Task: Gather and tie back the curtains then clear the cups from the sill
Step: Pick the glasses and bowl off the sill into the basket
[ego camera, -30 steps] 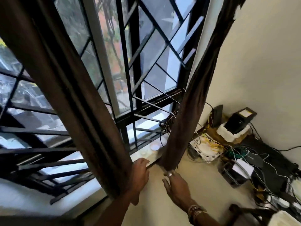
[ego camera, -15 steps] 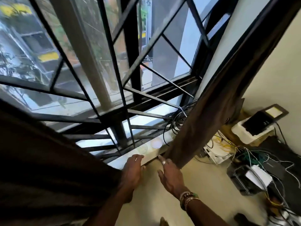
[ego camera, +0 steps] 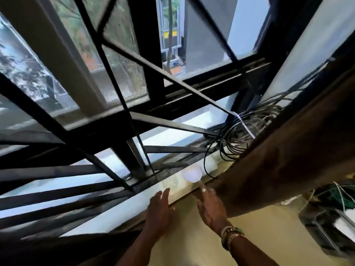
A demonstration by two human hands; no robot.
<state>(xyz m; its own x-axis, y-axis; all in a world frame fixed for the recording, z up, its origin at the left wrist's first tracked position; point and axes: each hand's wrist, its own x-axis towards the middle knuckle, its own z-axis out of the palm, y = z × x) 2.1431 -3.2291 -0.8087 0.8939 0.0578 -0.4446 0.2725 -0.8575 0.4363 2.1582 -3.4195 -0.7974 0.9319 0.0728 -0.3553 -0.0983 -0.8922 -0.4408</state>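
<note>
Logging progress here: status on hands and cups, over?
Open: left hand, right hand, at the sill. On it, white cup and clear cup, neither held. Nearby: cable bundle, curtain.

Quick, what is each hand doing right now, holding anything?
Left hand: open, holding nothing, at the sill edge.
Right hand: open, holding nothing, forefinger stretched toward the white cup.

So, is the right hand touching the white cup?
Cannot tell. Head view: an index finger of the right hand reaches the white cup, but blur hides contact.
</note>
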